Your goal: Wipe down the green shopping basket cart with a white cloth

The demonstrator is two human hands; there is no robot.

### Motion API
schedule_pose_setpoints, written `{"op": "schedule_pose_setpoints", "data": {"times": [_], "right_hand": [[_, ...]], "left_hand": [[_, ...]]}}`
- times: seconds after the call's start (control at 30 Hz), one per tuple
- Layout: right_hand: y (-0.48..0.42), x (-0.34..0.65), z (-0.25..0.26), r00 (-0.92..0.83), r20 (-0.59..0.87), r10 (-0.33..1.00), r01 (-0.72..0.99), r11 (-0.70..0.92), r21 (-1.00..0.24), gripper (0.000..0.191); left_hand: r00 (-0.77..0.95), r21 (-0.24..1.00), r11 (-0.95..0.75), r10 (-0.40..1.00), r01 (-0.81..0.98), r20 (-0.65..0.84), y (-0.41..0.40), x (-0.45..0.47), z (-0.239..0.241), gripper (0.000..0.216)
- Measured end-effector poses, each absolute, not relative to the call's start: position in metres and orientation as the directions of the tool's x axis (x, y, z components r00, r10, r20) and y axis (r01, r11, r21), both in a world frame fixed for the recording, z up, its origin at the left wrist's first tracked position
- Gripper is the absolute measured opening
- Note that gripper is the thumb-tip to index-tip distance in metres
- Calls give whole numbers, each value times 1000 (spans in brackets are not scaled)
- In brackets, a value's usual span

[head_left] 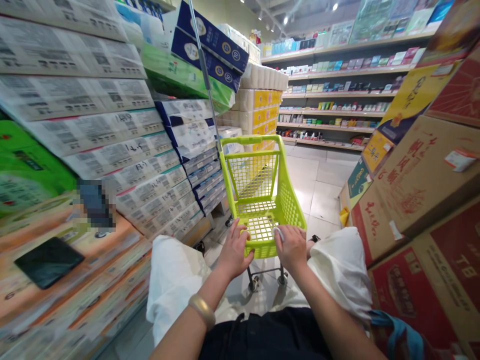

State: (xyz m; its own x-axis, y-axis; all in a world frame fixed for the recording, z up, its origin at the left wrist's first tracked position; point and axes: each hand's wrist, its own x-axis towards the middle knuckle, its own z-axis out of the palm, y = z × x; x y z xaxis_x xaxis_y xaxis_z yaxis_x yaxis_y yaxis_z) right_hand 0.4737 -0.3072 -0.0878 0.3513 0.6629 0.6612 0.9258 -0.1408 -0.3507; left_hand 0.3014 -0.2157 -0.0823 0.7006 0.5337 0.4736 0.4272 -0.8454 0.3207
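A small lime-green shopping cart with a lattice basket stands between my knees. My left hand is at the near left corner of its basket, fingers curled over the rim and thumb on the near side. At the near right part of the rim is my right hand, its fingers closed on a small white wipe, mostly hidden under the hand. The basket's floor and sides show bare lattice. A thin metal pole rises at the cart's far left corner.
Stacked paper packs rise on the left, with a dark flat phone-like slab lying on a lower orange stack. Cardboard cartons wall the right side. Beyond the cart, tiled floor leads to stocked shelves.
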Motion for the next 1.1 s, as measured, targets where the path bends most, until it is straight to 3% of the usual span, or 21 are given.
{"op": "schedule_pose_setpoints", "data": {"times": [0.33, 0.63, 0.9, 1.1], "right_hand": [[-298, 426, -88, 147, 649, 746, 957, 59, -284, 17], [-306, 465, -90, 356, 664, 657, 921, -128, -367, 20], [-296, 418, -88, 183, 646, 741, 946, 46, -321, 17], [-310, 468, -90, 271, 649, 711, 947, -77, -311, 21]], "left_hand": [[739, 290, -865, 502, 410, 450, -209, 291, -83, 23], [704, 325, -845, 534, 425, 468, -214, 297, -84, 23], [721, 314, -859, 510, 404, 469, -211, 293, -82, 24], [719, 326, -854, 518, 405, 463, -213, 293, -80, 22]]}}
